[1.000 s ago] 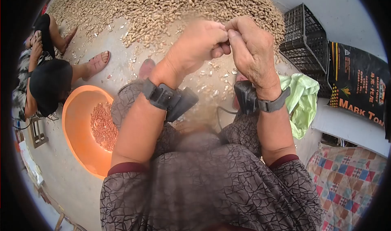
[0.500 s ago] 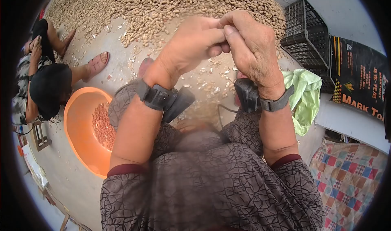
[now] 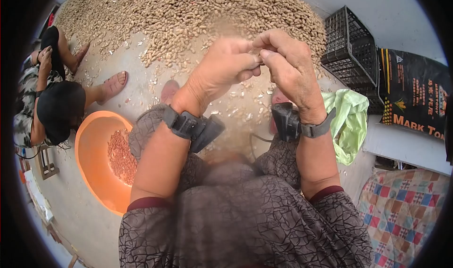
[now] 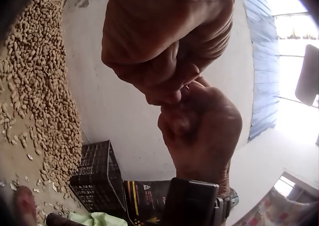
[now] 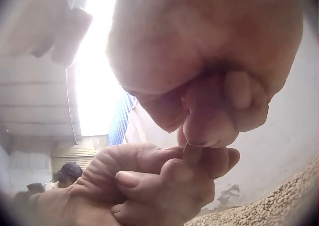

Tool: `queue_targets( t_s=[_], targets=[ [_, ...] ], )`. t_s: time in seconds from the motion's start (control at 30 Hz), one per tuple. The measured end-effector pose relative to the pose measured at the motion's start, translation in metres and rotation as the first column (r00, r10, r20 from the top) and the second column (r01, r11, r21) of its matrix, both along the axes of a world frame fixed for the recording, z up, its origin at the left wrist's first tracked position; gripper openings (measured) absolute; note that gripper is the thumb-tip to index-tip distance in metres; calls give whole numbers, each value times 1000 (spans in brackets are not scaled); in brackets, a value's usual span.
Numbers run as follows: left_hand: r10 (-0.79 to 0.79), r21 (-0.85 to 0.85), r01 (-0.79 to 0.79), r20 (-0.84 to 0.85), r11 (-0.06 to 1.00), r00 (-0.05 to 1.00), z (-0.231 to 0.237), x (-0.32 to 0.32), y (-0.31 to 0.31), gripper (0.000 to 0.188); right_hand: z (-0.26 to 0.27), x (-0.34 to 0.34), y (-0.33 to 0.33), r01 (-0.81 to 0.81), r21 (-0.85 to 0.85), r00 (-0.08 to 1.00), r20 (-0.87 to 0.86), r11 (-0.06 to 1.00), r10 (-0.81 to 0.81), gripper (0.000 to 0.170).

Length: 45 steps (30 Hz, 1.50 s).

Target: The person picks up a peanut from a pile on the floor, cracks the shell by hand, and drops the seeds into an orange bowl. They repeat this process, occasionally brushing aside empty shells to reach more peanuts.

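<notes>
Above the lap, the left hand (image 3: 222,67) and right hand (image 3: 291,72) meet at their fingertips in the head view. Both have curled fingers and pinch a small thing between them, mostly covered. In the right wrist view a thin edge of this small piece (image 5: 186,148) shows between the right hand (image 5: 204,61) above and the left hand (image 5: 154,181) below. The left wrist view has the left hand (image 4: 164,37) over the right hand (image 4: 202,126), fingertips touching. Beyond the hands spreads a heap of unshelled peanuts (image 3: 188,13).
An orange basin (image 3: 92,150) with reddish kernels (image 3: 121,157) stands at the left, beside a seated person in a black cap (image 3: 61,110). To the right are a black crate (image 3: 349,48), a green bag (image 3: 349,121), a black printed sack (image 3: 413,93) and a patchwork cloth (image 3: 401,211). Shell bits litter the floor.
Both hands sit slightly lower in the head view, still together at the fingertips. The seated person's hands have shifted a little. The head view has tilted slightly.
</notes>
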<state>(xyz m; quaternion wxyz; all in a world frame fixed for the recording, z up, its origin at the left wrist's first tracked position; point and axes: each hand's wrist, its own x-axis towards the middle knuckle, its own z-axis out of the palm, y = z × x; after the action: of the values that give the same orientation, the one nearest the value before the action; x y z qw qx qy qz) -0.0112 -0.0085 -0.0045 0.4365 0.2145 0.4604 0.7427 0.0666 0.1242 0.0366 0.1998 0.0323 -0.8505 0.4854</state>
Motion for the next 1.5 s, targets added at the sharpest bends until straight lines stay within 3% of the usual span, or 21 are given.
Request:
queue_targets(
  t_s=[0.03, 0.27, 0.53, 0.7, 0.83, 1.0, 1.07, 1.3, 1.37, 1.5],
  targets=[
    [3, 3, -3, -3, 1000, 1000, -1, -1, 0, 20, 3, 0, 1, -9, -44, 997, 70, 999, 12, 13],
    [19, 11, -19, 45, 1000, 999, -3, 0, 1, 20, 1, 0, 2, 22, -18, 993, 118, 1000, -20, 14],
    [30, -76, -35, -61, 997, 998, -3, 1, 4, 18, -13, -6, 1, -9, 178, 997, -71, 984, 22, 8],
    [23, -70, -23, -10, 997, 1000, -1, 4, 3, 27, -12, -4, -2, 11, 203, 998, -65, 979, 2, 7],
    [27, -76, -27, -9, 997, 1000, -3, 0, 5, 22, -10, -2, 1, 0, 272, 1000, 1, 962, 0, 5],
    [39, -23, -37, 80, 999, 996, 0, 3, 7, 25, -7, -4, -3, -8, 195, 999, -34, 981, 15, 4],
    [29, -36, -27, 53, 999, 998, -1, 2, 7, 25, -12, -4, 0, 24, 297, 998, -58, 955, -7, 14],
    [65, -25, -63, 115, 998, 991, -1, 3, 6, 24, -14, -4, -2, 58, 281, 997, -64, 958, -41, 12],
    [65, -16, -63, 121, 998, 991, -2, 4, 5, 25, -13, -4, -5, 63, 256, 996, -79, 965, -44, 4],
    [70, -40, -66, 122, 997, 990, -3, 4, 4, 29, -17, -5, -5, 86, 346, 990, -138, 934, -40, 12]
  ],
)
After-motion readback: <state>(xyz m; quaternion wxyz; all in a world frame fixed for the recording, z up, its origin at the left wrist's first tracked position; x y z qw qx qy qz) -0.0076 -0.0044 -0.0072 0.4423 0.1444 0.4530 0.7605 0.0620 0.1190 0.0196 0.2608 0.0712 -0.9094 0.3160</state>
